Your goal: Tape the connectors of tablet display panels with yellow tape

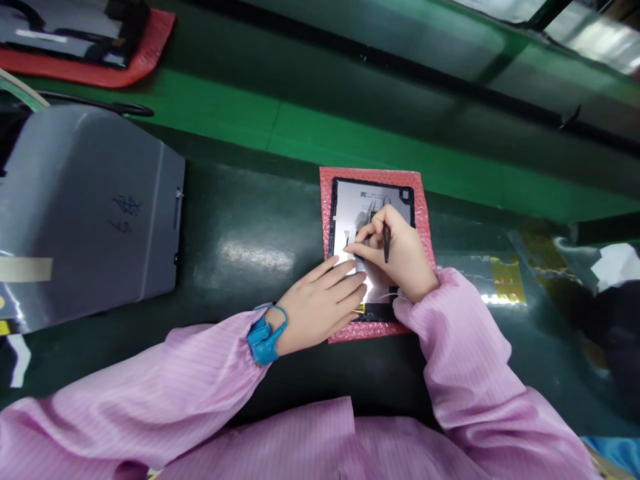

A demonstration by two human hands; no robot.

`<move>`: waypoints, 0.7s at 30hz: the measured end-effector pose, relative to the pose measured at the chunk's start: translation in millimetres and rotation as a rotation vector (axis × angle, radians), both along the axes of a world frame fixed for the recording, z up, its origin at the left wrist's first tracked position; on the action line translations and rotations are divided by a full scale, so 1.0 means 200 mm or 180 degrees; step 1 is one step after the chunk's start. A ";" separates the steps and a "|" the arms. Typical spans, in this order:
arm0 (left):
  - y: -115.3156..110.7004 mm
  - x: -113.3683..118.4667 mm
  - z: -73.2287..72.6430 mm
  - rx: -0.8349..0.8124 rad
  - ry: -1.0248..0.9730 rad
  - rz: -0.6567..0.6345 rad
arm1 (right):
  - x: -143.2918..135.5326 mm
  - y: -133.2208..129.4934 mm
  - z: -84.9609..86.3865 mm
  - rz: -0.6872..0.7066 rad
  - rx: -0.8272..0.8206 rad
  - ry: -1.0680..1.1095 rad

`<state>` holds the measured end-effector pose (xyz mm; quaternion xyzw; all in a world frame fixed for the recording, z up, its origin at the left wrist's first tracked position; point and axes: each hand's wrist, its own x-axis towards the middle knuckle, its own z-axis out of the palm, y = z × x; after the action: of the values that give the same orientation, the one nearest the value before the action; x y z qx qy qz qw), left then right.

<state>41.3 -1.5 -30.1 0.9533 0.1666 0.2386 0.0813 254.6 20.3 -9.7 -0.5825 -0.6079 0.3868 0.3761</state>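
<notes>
A tablet screen panel (pixel 353 193) with a silvery back and black frame lies on a pink bubble-wrap sheet (pixel 425 213) in front of me. My left hand (pixel 320 300) rests flat over the panel's lower left part, fingers stretched out, with a blue wrist strap (pixel 265 337) at its cuff. Above the panel's middle, my right hand (pixel 393 247) is closed around black tweezers (pixel 387 245). Their tips point toward the panel's upper part; whether they touch it I cannot tell. The right thumb and fingers are bent close to the silvery surface. A bit of yellow flex (pixel 360 308) shows beside my left fingers.
A large grey bin (pixel 100 200) with handwriting stands at the left. Behind it, another panel (pixel 75 40) lies on red bubble wrap (pixel 155 47). Yellow film pieces (pixel 507 280) and a crumpled white paper (pixel 617 267) are at the right. A raised ledge runs along the back.
</notes>
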 end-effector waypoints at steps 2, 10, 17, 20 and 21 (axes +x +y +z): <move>0.00 0.01 0.00 -0.0024 -0.0033 0.0010 | -0.01 0.04 -0.02 -0.0193 0.0058 0.0053; 0.01 -0.02 -0.01 -0.0031 -0.0004 -0.0093 | 0.14 0.12 -0.03 -0.1426 0.1032 -0.0274; 0.09 -0.01 0.00 0.0118 0.0020 -0.0277 | 0.76 -0.51 -0.04 -0.2659 0.0695 -0.1580; 0.11 0.02 0.02 0.0216 -0.0038 -0.0282 | 0.85 -0.71 -0.06 -0.3195 -0.0227 -0.1619; 0.11 0.03 0.02 0.0246 -0.0045 -0.0257 | 0.85 -0.73 -0.07 -0.3206 -0.0365 -0.1574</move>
<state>47.7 19.6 -25.9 0.9599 0.1180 0.2482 0.0552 424.3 -126.5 -24.1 -0.8936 -0.3029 0.0438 0.3284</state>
